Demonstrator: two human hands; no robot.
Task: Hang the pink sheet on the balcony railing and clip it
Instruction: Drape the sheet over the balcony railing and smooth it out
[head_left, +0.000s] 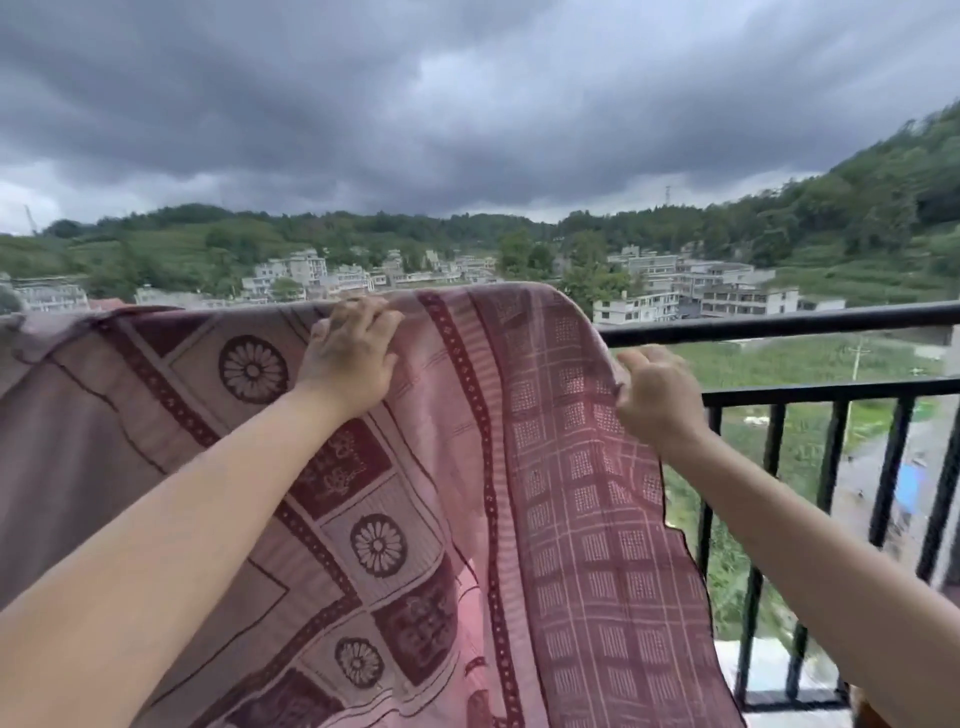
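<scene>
Your sheet (519, 467) is dusty pink, printed in dark maroon: round flower medallions inside squares, dotted bands running lengthwise, and a grid of small pale checked squares along its right side. Its far left part looks plain mauve. The railing (779, 325) you see beside it is black, under a slate-grey sky (467, 104).

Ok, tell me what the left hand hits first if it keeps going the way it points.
The left hand already lies on the sheet; beyond it, only the sheet's fold over the railing, then apparently open air.
</scene>
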